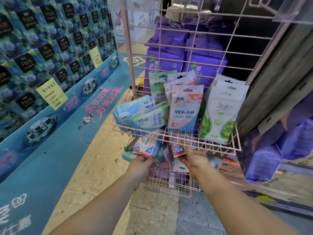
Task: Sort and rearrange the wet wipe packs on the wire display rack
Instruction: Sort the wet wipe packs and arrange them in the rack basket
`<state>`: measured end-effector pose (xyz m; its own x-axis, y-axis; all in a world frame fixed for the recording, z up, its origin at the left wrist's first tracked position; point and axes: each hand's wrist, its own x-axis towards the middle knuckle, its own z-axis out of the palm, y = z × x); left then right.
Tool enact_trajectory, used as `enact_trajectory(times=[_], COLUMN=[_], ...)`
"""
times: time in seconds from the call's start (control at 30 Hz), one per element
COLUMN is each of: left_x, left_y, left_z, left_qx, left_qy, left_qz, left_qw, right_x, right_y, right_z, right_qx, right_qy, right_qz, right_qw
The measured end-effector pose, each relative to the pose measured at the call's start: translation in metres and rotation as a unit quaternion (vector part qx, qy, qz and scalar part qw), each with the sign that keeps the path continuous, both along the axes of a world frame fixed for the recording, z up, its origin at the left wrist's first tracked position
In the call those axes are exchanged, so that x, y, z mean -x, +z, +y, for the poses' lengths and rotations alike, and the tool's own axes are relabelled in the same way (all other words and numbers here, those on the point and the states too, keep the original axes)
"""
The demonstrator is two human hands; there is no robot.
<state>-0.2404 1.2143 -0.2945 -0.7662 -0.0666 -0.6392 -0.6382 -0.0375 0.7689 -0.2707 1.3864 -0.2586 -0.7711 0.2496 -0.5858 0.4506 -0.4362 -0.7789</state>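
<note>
reaching under the upper basket (177, 133) of the pink wire rack, left hand (141, 164) and right hand (194, 158) each pinch pink wipe packs (145, 147) in the lower basket, long axes pointing away.

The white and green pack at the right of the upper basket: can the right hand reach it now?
Probably yes: the right hand is just below the basket's front rim, nothing covers the white and green pack.

We note a pink wire rack (177, 133), pink-and-blue packs (184, 109), white packs with green leaf print (218, 116), pale green packs (156, 87), light blue pack (132, 107), purple bundles (169, 53) behind, blue floral wall display (42, 48) with yellow tags (51, 94), speckled beige floor (101, 167).
</note>
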Motion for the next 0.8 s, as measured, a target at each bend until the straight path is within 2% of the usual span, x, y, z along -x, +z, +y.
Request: enact_trajectory(times=[0.1, 0.23, 0.3, 0.4, 0.5, 0.57, 0.7, 0.73, 0.8], left_x=[-0.008, -0.02, -0.026, -0.034, -0.039, -0.04, -0.042, -0.043, -0.044], left_y=[-0.005, -0.011, -0.011, -0.006, 0.0, 0.002, -0.003, -0.005, -0.006], left_z=[-0.002, -0.003, -0.003, -0.003, -0.005, -0.007, -0.015, -0.017, -0.019], left_qx=[0.042, 0.079, 0.085, 0.084, 0.071, 0.065, 0.085, 0.092, 0.109], left_qy=[-0.042, -0.101, -0.122, -0.143, -0.156, -0.161, -0.166, -0.168, -0.174], left_qz=[0.044, 0.073, 0.086, 0.106, 0.117, 0.111, 0.104, 0.106, 0.113], left_qw=[0.997, 0.989, 0.985, 0.98, 0.978, 0.978, 0.977, 0.976, 0.972], right_x=[0.001, -0.002, -0.01, -0.026, -0.042, -0.047, -0.046, -0.04, -0.029], right_y=[-0.013, -0.028, -0.033, -0.045, -0.063, -0.071, -0.075, -0.077, -0.076], right_z=[-0.001, -0.004, -0.006, -0.012, -0.03, -0.039, -0.052, -0.052, -0.049], right_qx=[-0.043, -0.042, -0.089, -0.198, -0.238, -0.329, -0.515, -0.532, -0.523], right_qy=[-0.002, -0.008, 0.005, -0.011, -0.001, 0.02, 0.126, 0.131, 0.135], right_qz=[0.011, 0.046, 0.072, 0.058, 0.081, 0.069, 0.008, -0.005, -0.034], right_qw=[0.999, 0.998, 0.993, 0.978, 0.968, 0.941, 0.848, 0.836, 0.841])
